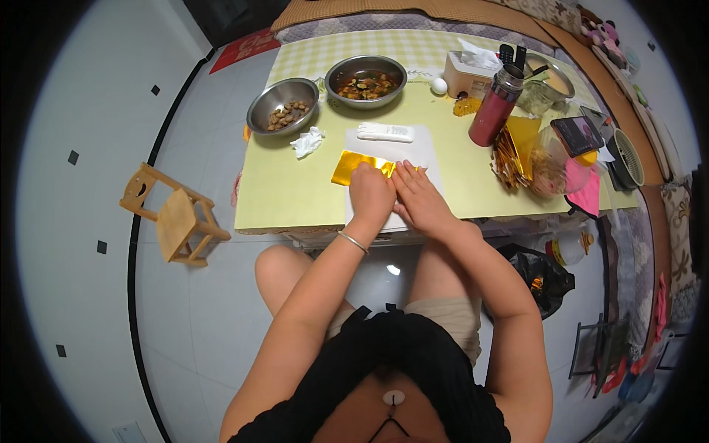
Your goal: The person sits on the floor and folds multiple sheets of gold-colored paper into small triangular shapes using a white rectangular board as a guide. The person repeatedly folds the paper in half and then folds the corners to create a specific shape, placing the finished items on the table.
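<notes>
A sheet of shiny gold foil paper lies on a white sheet at the near edge of the table. My left hand is closed, its curled fingers on the near side of the foil. Right beside it, my right hand presses down with fingers stretched out, covering the foil's right part. Both thumbs sit close together, and what lies under the palms is hidden. Just beyond the foil rests a white oblong item whose kind I cannot make out.
Two steel bowls, one with brown pieces, one with soup, stand behind. A crumpled tissue is at left. On the right are a red thermos, folded gold foil pieces and a phone. A wooden chair stands left.
</notes>
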Demonstrator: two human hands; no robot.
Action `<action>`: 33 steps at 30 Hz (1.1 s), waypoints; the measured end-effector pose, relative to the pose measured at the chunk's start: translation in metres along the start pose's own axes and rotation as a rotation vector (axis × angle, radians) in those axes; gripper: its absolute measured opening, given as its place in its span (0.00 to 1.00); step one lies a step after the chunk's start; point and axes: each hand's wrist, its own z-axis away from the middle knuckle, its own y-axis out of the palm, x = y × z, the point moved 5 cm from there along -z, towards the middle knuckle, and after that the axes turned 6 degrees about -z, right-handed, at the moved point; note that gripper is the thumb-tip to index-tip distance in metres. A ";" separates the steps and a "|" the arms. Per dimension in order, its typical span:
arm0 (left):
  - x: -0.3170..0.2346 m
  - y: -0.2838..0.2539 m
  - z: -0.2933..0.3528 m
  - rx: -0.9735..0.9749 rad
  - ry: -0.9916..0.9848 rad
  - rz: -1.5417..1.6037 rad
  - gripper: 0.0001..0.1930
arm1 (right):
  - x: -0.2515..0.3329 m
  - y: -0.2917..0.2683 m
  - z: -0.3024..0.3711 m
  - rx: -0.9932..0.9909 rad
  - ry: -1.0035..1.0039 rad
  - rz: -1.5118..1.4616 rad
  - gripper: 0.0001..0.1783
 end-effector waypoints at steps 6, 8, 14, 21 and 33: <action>0.001 0.003 -0.002 0.038 0.005 -0.022 0.12 | -0.006 0.010 0.001 0.163 0.057 0.019 0.48; 0.000 0.001 -0.003 0.043 0.021 -0.017 0.11 | -0.006 0.011 0.001 0.180 0.066 0.037 0.49; 0.010 -0.003 -0.003 0.104 0.070 0.043 0.09 | 0.000 0.006 -0.002 0.243 0.094 0.012 0.48; 0.053 -0.068 -0.001 0.214 0.474 0.099 0.16 | 0.000 -0.008 -0.001 0.297 -0.019 -0.092 0.39; 0.049 -0.095 0.023 0.232 0.814 -0.006 0.12 | -0.026 -0.027 0.002 0.334 -0.045 -0.414 0.26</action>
